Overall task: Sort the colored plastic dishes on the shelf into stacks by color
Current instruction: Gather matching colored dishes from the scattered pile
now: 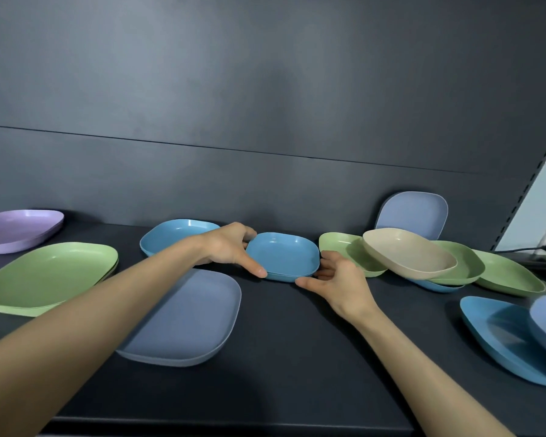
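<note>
The dark shelf [281, 357] bears purple plates [19, 230] far left, green plates [48, 275] near them, a grey plate [186, 316], a blue dish [177, 234] at the back, a blue stack [284, 257] mid-shelf, a mixed pile [416, 257] at right, and a blue plate [501, 339] at the right edge.

Head-worn camera looks forward and slightly down, close over the dark shelf [297, 342] toward its back panel [265, 89].
</note>
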